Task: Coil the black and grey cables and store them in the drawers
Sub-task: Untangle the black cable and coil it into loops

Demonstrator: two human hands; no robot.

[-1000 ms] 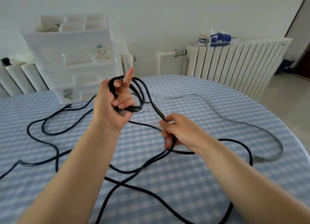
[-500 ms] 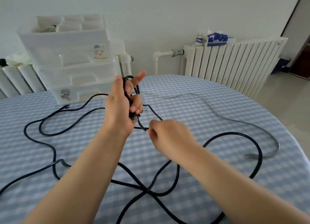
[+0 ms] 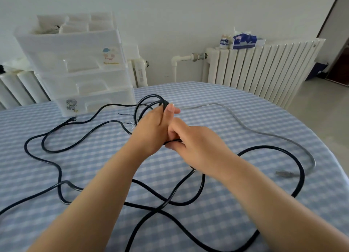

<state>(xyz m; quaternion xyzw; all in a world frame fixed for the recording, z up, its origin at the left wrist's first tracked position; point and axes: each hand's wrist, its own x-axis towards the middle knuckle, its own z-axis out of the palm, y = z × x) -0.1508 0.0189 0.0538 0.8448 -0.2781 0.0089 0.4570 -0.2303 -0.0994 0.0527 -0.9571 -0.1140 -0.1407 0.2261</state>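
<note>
Left hand (image 3: pixel 151 131) raised above the table (image 3: pixel 236 108), fingers closed around a small coil (image 3: pixel 149 102) of the black cable (image 3: pixel 188 187). Right hand (image 3: pixel 196 148) pressed against the left, fingers curled shut on a strand of the same cable at its lower edge. Remaining black cable sprawled in loose, crossing loops over the checked cloth, plug end near the drawers (image 3: pixel 75 63). Grey cable (image 3: pixel 264 134) uncoiled, curving along the table's right side, apart from both hands. Drawers at the back left, all closed.
</note>
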